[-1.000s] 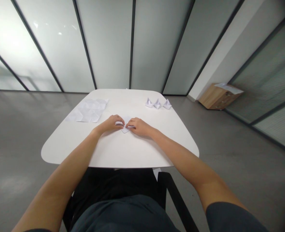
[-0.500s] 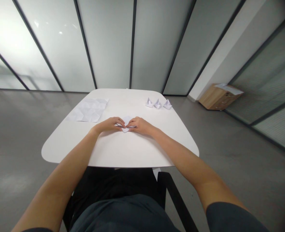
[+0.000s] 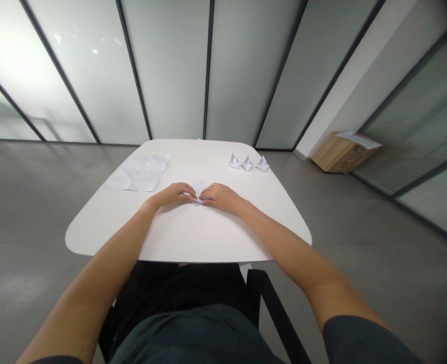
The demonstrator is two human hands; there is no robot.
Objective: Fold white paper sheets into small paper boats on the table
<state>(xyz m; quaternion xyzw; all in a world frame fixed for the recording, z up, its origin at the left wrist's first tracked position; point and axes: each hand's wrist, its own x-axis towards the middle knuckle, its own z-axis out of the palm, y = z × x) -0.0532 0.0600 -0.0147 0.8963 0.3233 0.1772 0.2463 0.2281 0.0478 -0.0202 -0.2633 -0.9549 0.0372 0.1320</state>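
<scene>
The left hand (image 3: 172, 195) and right hand (image 3: 220, 197) pinched a small folded paper (image 3: 197, 192) on the white surface (image 3: 193, 237), with three paper boats (image 3: 248, 163) far right.

Two bare hands, a left hand (image 3: 172, 195) and a right hand (image 3: 221, 197), are counted, with one small folded white paper piece (image 3: 197, 188) seen between them. Three small white folded paper boats (image 3: 247, 163) are counted in a row, and one creased white paper sheet (image 3: 138, 173) is seen. One rounded white table (image 3: 193, 237), one black-framed chair (image 3: 272, 308) and one low wooden drawer cabinet (image 3: 339, 159) are also shown.
</scene>
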